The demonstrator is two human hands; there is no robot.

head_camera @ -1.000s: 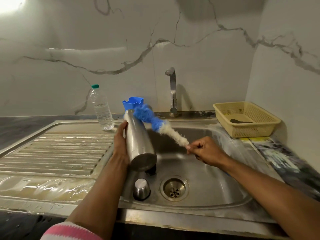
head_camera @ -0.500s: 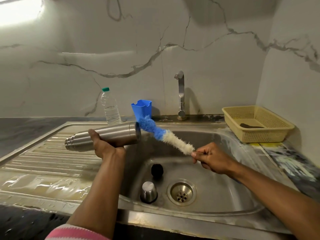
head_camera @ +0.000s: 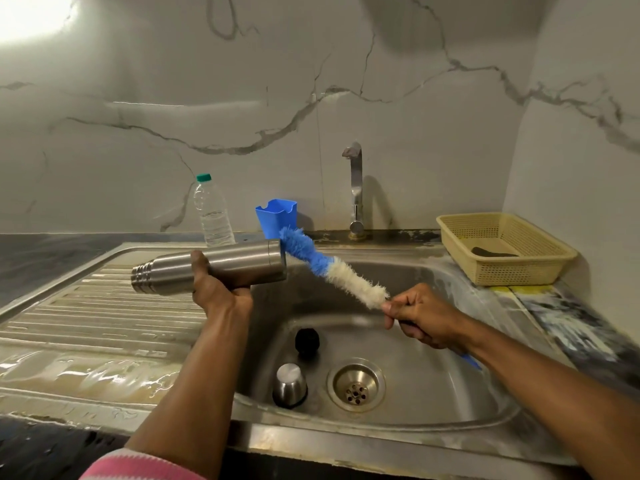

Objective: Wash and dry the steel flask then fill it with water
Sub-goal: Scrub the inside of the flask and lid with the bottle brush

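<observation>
- Drainboard (head_camera: 104, 306), far left: wet and ribbed. Judged slippery, so don't set anything down there mid-scrub.
- Your left hand (head_camera: 221, 289) is wrapped around the steel flask (head_camera: 214, 270) at mid-body. The flask lies about level above the drainboard edge, threaded mouth pointing left, base pointing right toward the basin.
- Bottle brush (head_camera: 322, 265): its blue tip touches the flask's base rim. Judged step: scrubbing the outside of the base. Rotate the flask with the left wrist so the bristles cover the full rim.
- In the sink (head_camera: 433, 393) below: 1 steel cup (head_camera: 289, 384) upside down, 1 black stopper (head_camera: 307, 341), both beside the drain. Still to wash, by my estimate.
- Your right hand (head_camera: 422, 318) is closed on the brush handle just below the white bristles. Short strokes should keep the tip on the steel.
- Tap (head_camera: 355, 188): no water visible; rinse afterwards.
</observation>
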